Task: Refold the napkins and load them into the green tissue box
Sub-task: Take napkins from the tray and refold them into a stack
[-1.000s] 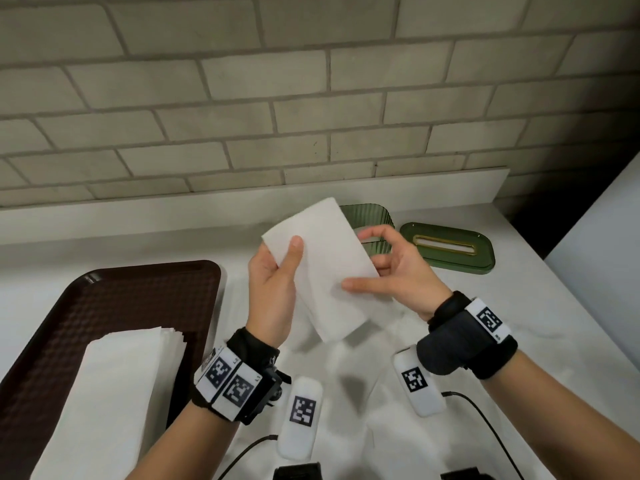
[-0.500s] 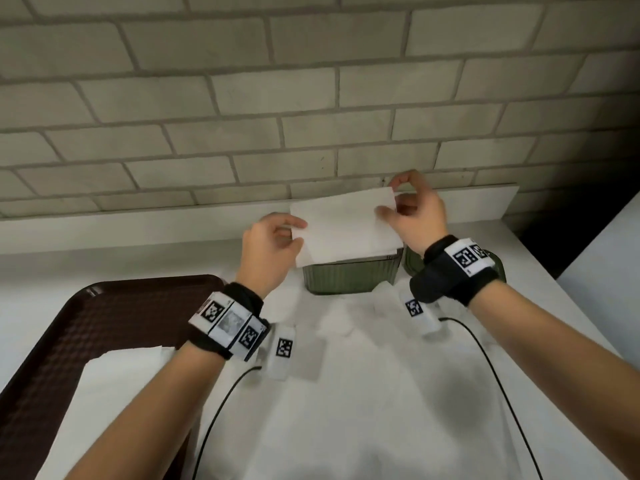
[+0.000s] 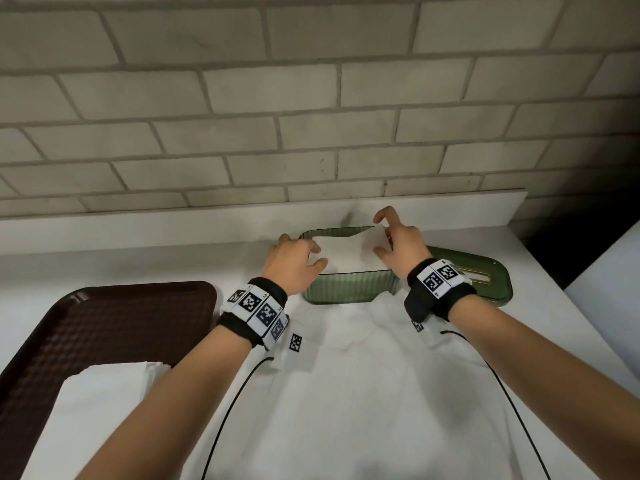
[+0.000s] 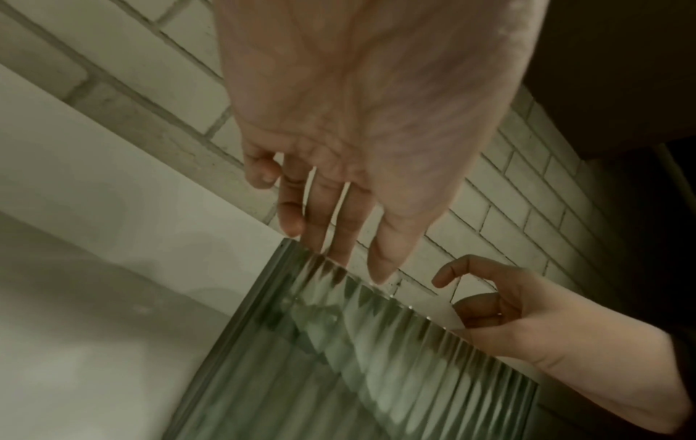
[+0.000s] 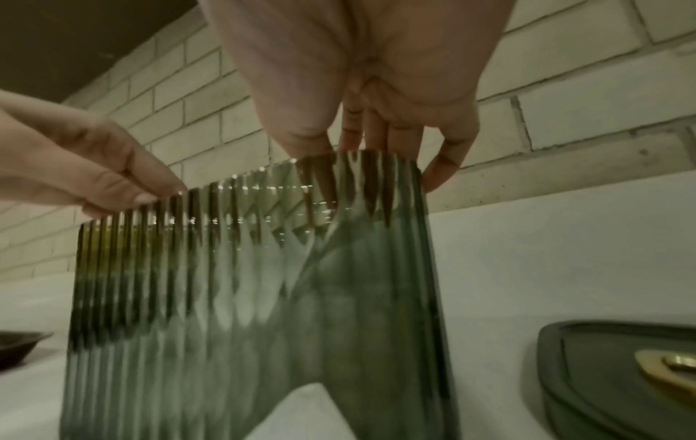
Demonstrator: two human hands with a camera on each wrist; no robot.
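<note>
Head feed: the folded white napkin sags into the open green tissue box, its right end raised. My left hand lays straight, spread fingers on the left end. My right hand pinches the right end, forefinger lifted. Left wrist: fingers dip past the ribbed rim. Right wrist: the little finger sits outside the box. Half a second ago I held the napkin above the box.

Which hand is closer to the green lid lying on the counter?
Right. The right hand is over the box end beside the lid; the left hand is at the far end.
</note>
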